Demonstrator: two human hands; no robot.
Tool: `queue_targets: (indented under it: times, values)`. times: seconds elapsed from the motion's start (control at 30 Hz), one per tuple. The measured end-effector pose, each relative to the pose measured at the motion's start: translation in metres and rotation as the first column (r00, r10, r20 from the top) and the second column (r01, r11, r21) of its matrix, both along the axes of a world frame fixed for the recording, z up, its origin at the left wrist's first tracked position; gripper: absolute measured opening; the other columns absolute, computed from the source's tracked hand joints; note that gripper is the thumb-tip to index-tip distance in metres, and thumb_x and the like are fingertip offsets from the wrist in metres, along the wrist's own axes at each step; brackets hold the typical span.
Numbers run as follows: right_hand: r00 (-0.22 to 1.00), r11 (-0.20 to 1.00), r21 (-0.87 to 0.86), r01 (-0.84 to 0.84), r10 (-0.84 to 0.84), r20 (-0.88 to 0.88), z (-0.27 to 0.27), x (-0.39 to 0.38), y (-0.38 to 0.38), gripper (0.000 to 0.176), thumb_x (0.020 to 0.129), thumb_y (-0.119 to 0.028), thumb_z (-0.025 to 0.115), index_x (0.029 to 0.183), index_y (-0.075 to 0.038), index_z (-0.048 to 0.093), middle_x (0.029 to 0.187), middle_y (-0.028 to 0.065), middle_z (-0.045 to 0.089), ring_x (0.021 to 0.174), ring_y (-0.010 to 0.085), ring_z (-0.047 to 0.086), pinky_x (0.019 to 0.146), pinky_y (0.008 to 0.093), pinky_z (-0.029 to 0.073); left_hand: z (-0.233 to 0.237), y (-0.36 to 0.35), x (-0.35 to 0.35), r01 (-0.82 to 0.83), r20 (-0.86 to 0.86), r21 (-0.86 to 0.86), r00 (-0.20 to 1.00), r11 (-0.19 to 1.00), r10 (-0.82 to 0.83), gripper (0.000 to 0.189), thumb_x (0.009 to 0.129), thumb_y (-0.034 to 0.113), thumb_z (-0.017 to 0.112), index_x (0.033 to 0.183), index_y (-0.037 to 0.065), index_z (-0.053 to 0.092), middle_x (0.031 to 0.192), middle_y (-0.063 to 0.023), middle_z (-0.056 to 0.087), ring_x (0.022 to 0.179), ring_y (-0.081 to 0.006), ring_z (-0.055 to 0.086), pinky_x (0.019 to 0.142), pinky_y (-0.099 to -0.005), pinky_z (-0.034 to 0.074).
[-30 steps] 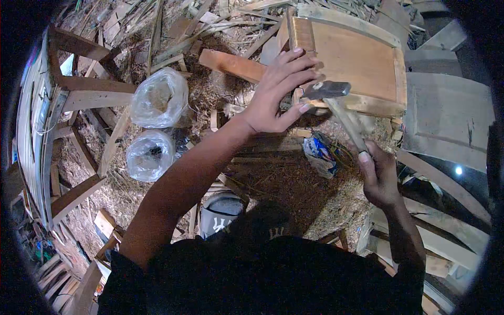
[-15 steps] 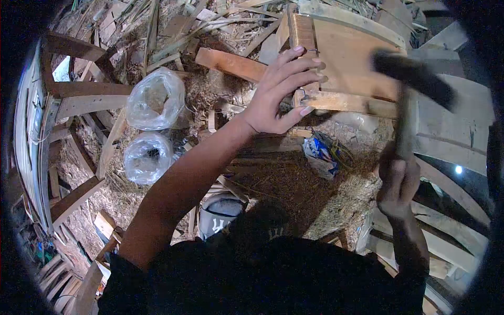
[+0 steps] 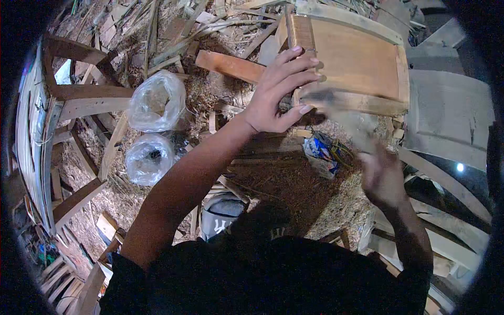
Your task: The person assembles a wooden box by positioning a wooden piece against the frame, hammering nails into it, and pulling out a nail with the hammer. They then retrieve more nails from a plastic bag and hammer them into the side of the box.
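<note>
My left hand (image 3: 278, 97) lies with spread fingers over the corner of a framed wooden panel (image 3: 362, 60), its fingertips on the end rail. My right hand (image 3: 386, 178), smeared by motion, is wrapped round the handle of a hammer (image 3: 357, 128). The blurred hammer head is down at the panel's near rail, just right of my left thumb. An orange-brown wooden board (image 3: 231, 65) sticks out leftward from behind my left hand. Below the panel, a blue and white plastic packet (image 3: 321, 155) rests on the sawdust.
Two rolls of clear plastic wrap (image 3: 157, 100) stand left of my forearm. A wooden frame (image 3: 79, 100) is at the far left. Curved wooden pieces (image 3: 446, 184) and a grey panel (image 3: 451, 115) lie at the right. Wood offcuts and shavings cover the ground.
The hammer has swung down and left, from raised at the right to the panel's near rail. My right hand moved slightly left and down with it; my left hand stays in place.
</note>
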State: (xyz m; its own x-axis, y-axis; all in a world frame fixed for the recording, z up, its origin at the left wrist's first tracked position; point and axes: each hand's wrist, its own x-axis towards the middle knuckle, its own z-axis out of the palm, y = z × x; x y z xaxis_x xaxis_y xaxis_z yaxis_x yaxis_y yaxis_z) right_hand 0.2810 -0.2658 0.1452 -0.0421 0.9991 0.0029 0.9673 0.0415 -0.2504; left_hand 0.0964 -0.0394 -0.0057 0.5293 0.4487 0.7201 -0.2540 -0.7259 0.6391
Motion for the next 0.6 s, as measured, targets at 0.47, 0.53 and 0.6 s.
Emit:
queue_targets:
  times: [0.47,0.53,0.6]
  values:
    - [0.996,0.994,-0.066,0.085,-0.088,-0.035,0.005,-0.003,0.007,0.023,0.097,-0.016,0.061,0.109,0.002,0.055,0.081,0.0238,0.055,0.067,0.0302,0.056,0.058,0.0384,0.044,-0.001,-0.003,0.001,-0.011,-0.013,0.005,1.000,1.000,0.011,0.051,0.082,0.028,0.067,0.128,0.007,0.064,0.142,-0.0135,0.056,0.142,-0.0396,0.040,0.117,-0.0532,0.030]
    - [0.892,0.914,-0.226,0.338,-0.388,-0.232,0.034,-0.002,0.009,0.032,0.099,-0.027,0.062,0.109,0.003,0.054,0.086,0.0212,0.057,0.069,0.0260,0.057,0.060,0.0372,0.043,-0.002,-0.003,0.000,-0.014,-0.025,0.011,1.000,1.000,0.014,0.050,0.082,0.029,0.067,0.127,0.007,0.064,0.142,-0.0134,0.056,0.142,-0.0396,0.040,0.117,-0.0533,0.031]
    - [0.718,0.916,-0.145,0.373,-0.384,-0.581,0.020,0.022,-0.021,0.035,0.099,-0.030,0.062,0.109,0.003,0.054,0.086,0.0181,0.058,0.071,0.0241,0.056,0.061,0.0390,0.043,-0.002,-0.002,0.002,-0.013,-0.030,0.022,0.999,1.000,0.014,0.050,0.082,0.029,0.067,0.127,0.007,0.064,0.142,-0.0133,0.056,0.142,-0.0396,0.040,0.117,-0.0534,0.031]
